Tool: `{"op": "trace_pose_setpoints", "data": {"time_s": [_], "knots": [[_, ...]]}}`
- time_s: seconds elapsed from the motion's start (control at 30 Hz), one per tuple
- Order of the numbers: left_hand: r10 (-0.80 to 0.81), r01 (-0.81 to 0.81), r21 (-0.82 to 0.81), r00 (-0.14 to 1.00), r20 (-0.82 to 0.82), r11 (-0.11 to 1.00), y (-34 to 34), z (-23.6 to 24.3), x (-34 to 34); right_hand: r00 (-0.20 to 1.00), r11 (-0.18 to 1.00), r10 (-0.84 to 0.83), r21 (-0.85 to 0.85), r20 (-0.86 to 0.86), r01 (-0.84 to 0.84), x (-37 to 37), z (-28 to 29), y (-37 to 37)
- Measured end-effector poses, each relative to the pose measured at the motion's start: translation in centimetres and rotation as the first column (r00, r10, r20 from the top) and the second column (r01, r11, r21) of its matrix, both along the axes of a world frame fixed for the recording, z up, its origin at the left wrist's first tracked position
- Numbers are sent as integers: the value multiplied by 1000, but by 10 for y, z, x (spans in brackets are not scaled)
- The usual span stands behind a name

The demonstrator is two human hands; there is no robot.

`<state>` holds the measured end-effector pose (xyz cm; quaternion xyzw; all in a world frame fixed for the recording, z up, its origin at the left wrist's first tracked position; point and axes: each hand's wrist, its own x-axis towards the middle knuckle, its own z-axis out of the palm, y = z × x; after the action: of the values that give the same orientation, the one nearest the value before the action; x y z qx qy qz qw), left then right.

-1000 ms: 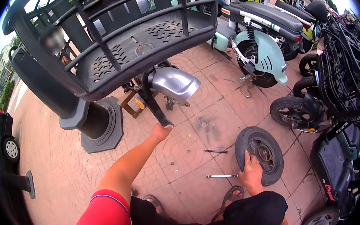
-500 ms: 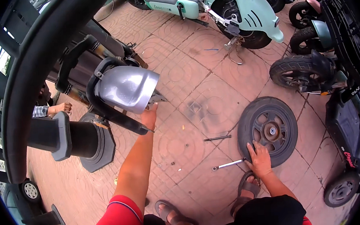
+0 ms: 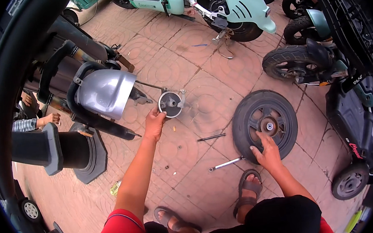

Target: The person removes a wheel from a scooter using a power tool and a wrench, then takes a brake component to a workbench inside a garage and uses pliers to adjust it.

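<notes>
A round drum brake plate (image 3: pixel 171 112) with a pale rim and a dark centre is in my left hand (image 3: pixel 154 123), its fingers closed on the edge. A cable runs from the plate toward the silver fender (image 3: pixel 103 93) of the tipped scooter, just left of it. A black-tyred wheel (image 3: pixel 240 125) lies flat on the paving at the right, its hub facing up. Over the near part of its tyre and spokes rests my right hand (image 3: pixel 269 151), fingers stretched and thumb apart. Next to the wheel lies a ratchet wrench (image 3: pixel 226 164), and beyond that a thin black rod (image 3: pixel 211 137).
A mint-green scooter (image 3: pixel 239 10) stands at the back. Other scooters and a loose-looking front wheel (image 3: pixel 295 62) line the right side. On the left are a black traffic post (image 3: pixel 67 147), another person's hand (image 3: pixel 50 119) and part of a car (image 3: pixel 29 211).
My left hand has come out from beside the silver fender, bringing the brake plate into view. My right hand has shifted farther over the wheel, and the view has moved a little to the right.
</notes>
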<state>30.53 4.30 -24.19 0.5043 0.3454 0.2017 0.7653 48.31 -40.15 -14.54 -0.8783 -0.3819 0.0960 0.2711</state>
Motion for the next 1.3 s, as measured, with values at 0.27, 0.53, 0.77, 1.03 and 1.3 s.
{"op": "trace_pose_setpoints", "data": {"time_s": [0.27,0.53,0.77,1.03,1.3], "knots": [[-130,238,-351,944,305,906,-96,105,16,772,980,88,195,-630,47,33,60,51],[-154,285,-355,922,355,891,-116,125,-4,595,929,338,159,-729,-333,55,127,147],[-244,262,-102,957,158,960,-127,132,-17,524,931,260,67,-811,-358,26,133,142],[-87,317,816,945,-315,483,-161,165,-12,482,965,246,165,-841,-205,3,113,129],[5,143,973,989,-146,180,-169,150,-5,538,962,263,178,-801,-205,3,89,127]]}}
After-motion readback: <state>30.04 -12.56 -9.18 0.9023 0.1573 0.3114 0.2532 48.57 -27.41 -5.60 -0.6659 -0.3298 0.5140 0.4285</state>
